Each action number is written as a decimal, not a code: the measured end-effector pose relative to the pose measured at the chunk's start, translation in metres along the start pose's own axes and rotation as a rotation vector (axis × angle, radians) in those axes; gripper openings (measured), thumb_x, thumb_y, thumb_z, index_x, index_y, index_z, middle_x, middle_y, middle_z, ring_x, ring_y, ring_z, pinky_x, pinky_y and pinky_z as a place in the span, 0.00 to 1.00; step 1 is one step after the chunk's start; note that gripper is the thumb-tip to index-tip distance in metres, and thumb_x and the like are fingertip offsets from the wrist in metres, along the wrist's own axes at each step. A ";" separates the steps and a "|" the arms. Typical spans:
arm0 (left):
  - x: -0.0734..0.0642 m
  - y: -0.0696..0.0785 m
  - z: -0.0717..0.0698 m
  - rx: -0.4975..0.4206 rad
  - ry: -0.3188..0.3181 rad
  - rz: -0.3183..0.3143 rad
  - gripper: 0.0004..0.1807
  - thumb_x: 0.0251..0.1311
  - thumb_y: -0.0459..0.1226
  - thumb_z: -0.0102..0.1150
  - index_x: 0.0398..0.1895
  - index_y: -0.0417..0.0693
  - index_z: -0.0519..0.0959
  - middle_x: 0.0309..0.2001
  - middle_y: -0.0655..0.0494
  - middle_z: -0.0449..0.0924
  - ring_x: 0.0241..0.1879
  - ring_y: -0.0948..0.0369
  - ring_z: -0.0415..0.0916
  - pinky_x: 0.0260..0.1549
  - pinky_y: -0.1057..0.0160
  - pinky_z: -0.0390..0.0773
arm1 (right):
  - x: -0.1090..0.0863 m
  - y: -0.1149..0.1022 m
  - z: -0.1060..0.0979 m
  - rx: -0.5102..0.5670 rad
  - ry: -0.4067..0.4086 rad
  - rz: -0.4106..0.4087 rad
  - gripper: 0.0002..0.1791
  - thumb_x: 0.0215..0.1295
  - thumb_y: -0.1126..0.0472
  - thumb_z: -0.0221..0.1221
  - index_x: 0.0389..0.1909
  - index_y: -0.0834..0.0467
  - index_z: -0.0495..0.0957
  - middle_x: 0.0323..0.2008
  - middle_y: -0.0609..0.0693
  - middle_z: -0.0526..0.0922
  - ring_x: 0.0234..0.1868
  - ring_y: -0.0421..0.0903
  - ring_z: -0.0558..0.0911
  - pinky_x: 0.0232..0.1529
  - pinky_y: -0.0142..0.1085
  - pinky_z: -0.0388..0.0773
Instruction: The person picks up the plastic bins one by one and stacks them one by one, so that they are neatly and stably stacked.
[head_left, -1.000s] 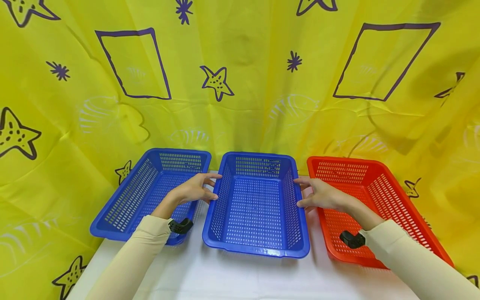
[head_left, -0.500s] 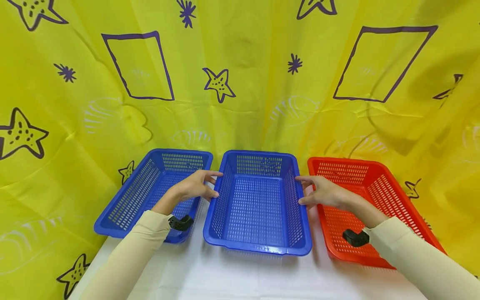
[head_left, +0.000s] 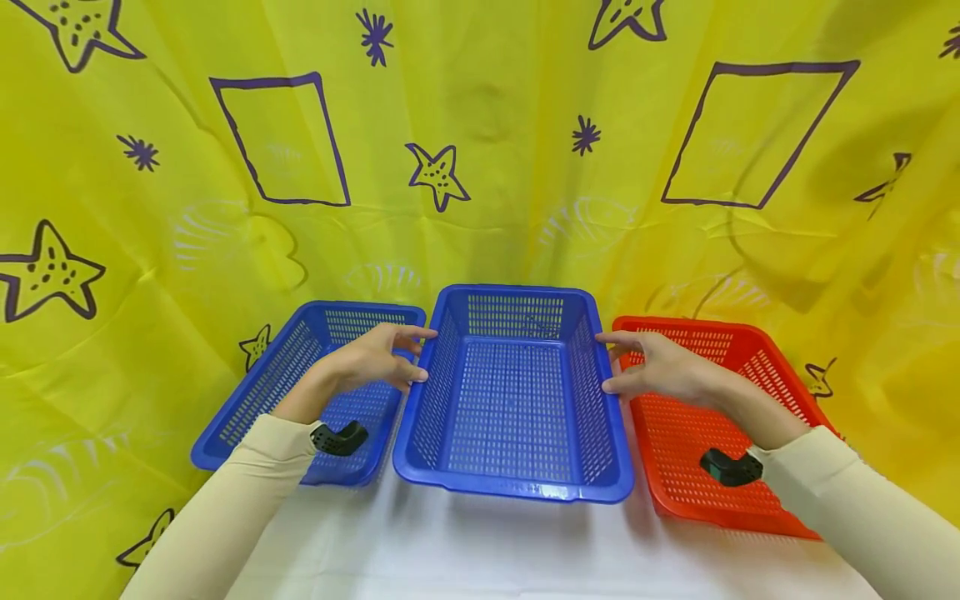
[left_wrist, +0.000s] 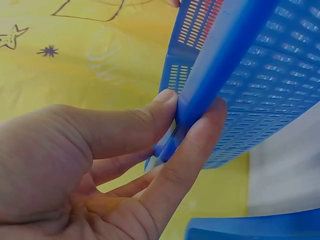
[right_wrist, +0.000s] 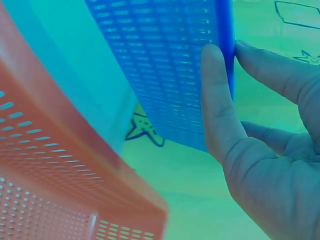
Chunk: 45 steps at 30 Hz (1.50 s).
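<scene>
In the head view a blue plastic basket (head_left: 513,486) with slotted walls is held up between my two hands, a shadow on the cloth beneath it. My left hand (head_left: 371,360) pinches its left rim; in the left wrist view the thumb lies on one side of the rim (left_wrist: 225,50) and fingers on the other. On the opposite side my right hand (head_left: 660,367) grips the right rim, thumb and fingers on either face of it in the right wrist view. Nothing lies inside this basket.
A second blue basket (head_left: 258,392) stands to the left, partly behind my left hand and sleeve. To the right is a red basket (head_left: 731,521), overlapped by my right arm. White cloth (head_left: 450,542) covers the table; a yellow patterned curtain (head_left: 510,233) hangs behind.
The middle blue basket has risen off the cloth and looks larger and closer, both hands rising with it. The side baskets stay put; the head view has shifted slightly.
</scene>
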<state>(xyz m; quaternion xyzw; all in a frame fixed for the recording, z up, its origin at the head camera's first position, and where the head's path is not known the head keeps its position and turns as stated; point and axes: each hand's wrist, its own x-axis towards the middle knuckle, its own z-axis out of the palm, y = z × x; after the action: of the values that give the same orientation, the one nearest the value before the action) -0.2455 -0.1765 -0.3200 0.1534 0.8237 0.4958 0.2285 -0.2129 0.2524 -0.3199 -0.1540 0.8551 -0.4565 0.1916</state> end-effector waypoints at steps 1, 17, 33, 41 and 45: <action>-0.001 0.002 -0.001 0.002 0.000 0.001 0.40 0.62 0.26 0.68 0.77 0.44 0.65 0.65 0.33 0.65 0.38 0.51 0.85 0.41 0.52 0.88 | -0.001 -0.002 -0.001 0.003 -0.002 -0.001 0.48 0.64 0.59 0.71 0.80 0.63 0.55 0.55 0.66 0.72 0.42 0.53 0.87 0.50 0.47 0.86; -0.027 0.029 -0.026 0.085 0.002 0.001 0.41 0.64 0.31 0.68 0.79 0.46 0.63 0.69 0.31 0.62 0.41 0.48 0.86 0.46 0.50 0.87 | -0.011 -0.035 -0.006 0.019 0.016 -0.026 0.50 0.63 0.57 0.73 0.80 0.60 0.56 0.59 0.67 0.70 0.43 0.54 0.88 0.51 0.49 0.86; -0.071 0.025 -0.084 0.184 0.030 0.000 0.41 0.65 0.28 0.66 0.79 0.39 0.60 0.70 0.24 0.59 0.43 0.48 0.85 0.44 0.50 0.87 | 0.031 -0.073 0.038 0.142 0.015 -0.102 0.49 0.62 0.64 0.72 0.80 0.61 0.55 0.58 0.66 0.70 0.38 0.58 0.90 0.50 0.48 0.86; -0.093 0.015 -0.114 0.224 0.069 -0.043 0.40 0.66 0.29 0.65 0.79 0.39 0.59 0.70 0.24 0.59 0.44 0.48 0.84 0.44 0.51 0.87 | 0.057 -0.097 0.066 0.203 0.013 -0.158 0.48 0.61 0.68 0.72 0.79 0.65 0.56 0.56 0.67 0.71 0.36 0.59 0.90 0.46 0.48 0.87; -0.103 0.007 -0.130 0.231 0.086 -0.071 0.41 0.66 0.29 0.65 0.80 0.40 0.59 0.70 0.25 0.59 0.42 0.49 0.84 0.43 0.52 0.87 | 0.071 -0.106 0.081 0.216 0.005 -0.167 0.49 0.61 0.68 0.72 0.79 0.64 0.56 0.56 0.66 0.71 0.36 0.59 0.90 0.46 0.48 0.87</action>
<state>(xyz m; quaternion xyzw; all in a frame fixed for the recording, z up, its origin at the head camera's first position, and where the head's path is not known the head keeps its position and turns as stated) -0.2267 -0.3199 -0.2376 0.1283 0.8892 0.3954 0.1913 -0.2282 0.1059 -0.2850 -0.2020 0.7856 -0.5608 0.1663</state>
